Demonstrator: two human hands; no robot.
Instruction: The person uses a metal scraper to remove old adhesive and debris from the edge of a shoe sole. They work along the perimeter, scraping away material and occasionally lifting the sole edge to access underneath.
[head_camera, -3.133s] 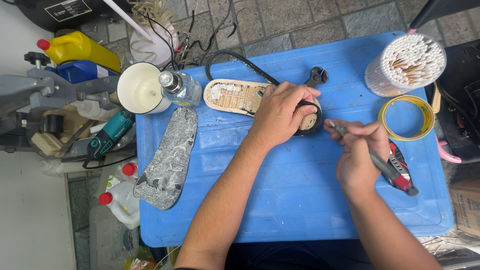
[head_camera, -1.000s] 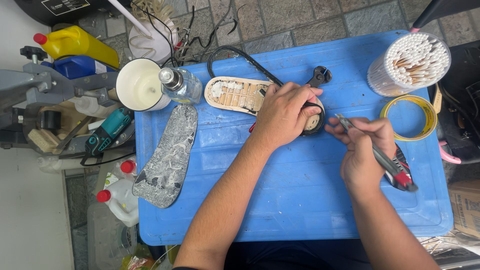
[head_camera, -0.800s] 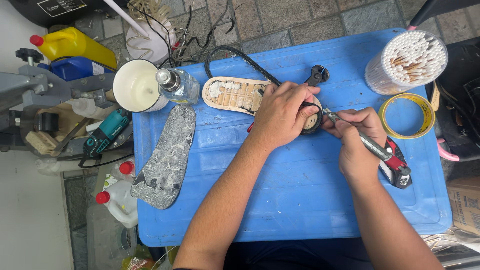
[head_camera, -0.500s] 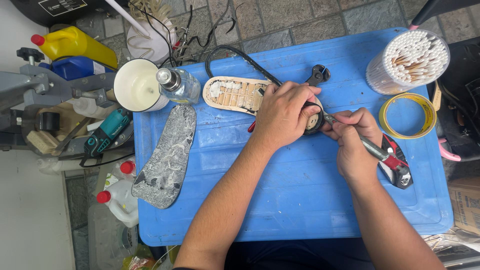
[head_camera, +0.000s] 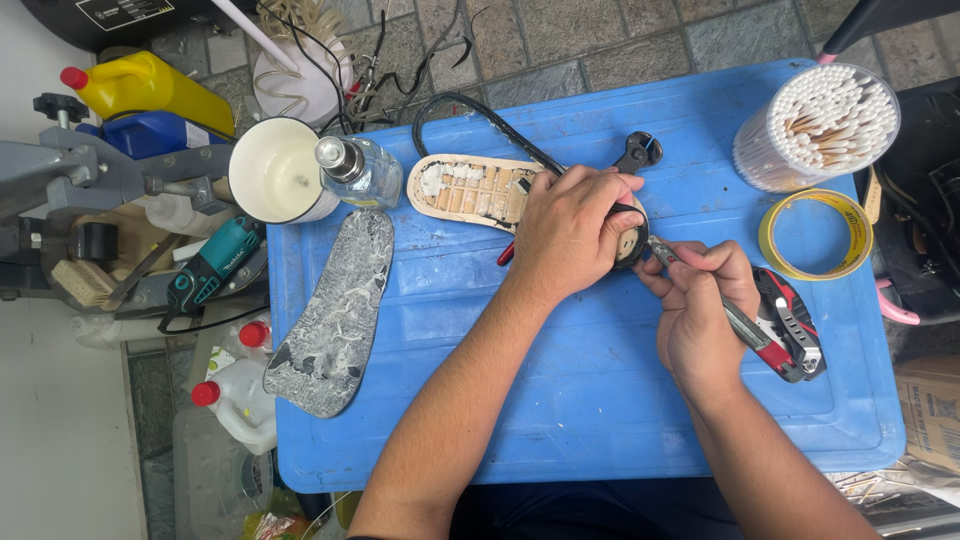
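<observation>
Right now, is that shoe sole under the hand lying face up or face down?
Inner side up: the shoe sole shows its ribbed tan cavity with white patches. The left hand covers its heel end.

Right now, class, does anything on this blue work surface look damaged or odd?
Yes. The shoe sole under the left hand shows its bare honeycomb core with white patches, and a separate grey insole overhangs the blue surface's left edge.
</observation>
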